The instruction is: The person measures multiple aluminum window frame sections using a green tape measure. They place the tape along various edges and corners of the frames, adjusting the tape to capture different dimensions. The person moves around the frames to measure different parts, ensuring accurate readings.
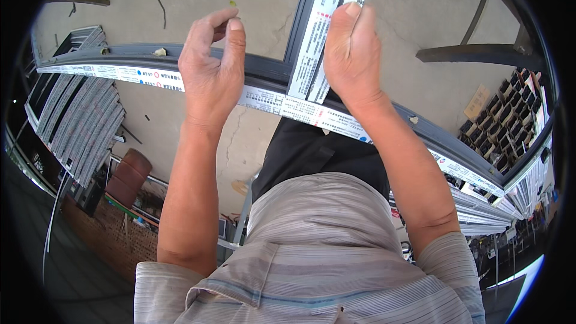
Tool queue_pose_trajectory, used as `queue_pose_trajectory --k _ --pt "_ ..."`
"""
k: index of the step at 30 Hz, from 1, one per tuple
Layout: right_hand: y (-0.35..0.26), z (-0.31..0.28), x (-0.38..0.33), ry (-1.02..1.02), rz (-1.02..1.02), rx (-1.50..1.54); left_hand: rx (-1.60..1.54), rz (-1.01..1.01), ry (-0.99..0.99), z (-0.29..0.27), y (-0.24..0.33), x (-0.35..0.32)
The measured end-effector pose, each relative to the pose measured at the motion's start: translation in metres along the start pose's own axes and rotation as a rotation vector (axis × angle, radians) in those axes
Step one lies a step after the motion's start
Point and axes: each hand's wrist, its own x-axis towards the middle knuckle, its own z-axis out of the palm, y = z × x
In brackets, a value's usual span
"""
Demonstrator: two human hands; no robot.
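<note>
A dark grey metal frame rail with white printed protective film runs across in front of me, and a second rail joins it at right angles, leading away. My left hand hovers over the cross rail with fingers loosely curled and thumb near the fingertips, holding nothing that I can see. My right hand rests on the film of the second rail near the joint, fingers bent and pressing against it.
Concrete floor lies below. A stack of similar film-covered rails sits at the left, more rail ends at the right. A brown cylinder stands lower left. A dark metal stand is at the upper right.
</note>
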Motion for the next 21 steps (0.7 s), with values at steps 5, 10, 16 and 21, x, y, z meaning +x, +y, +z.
queue_pose_trajectory --k 5,10,16,21 --pt "-0.001 -0.003 -0.002 -0.039 0.107 -0.036 -0.122 -0.064 -0.087 0.012 0.032 0.03" --pt "-0.001 -0.001 -0.005 0.001 0.046 0.025 -0.187 0.005 -0.168 0.042 0.07 0.074" --pt "-0.004 -0.003 -0.006 -0.037 0.06 -0.064 0.076 0.057 -0.262 0.074 0.117 0.124" --pt "-0.009 -0.008 -0.003 -0.08 0.075 -0.011 0.377 -0.025 -0.35 0.091 0.156 0.162"
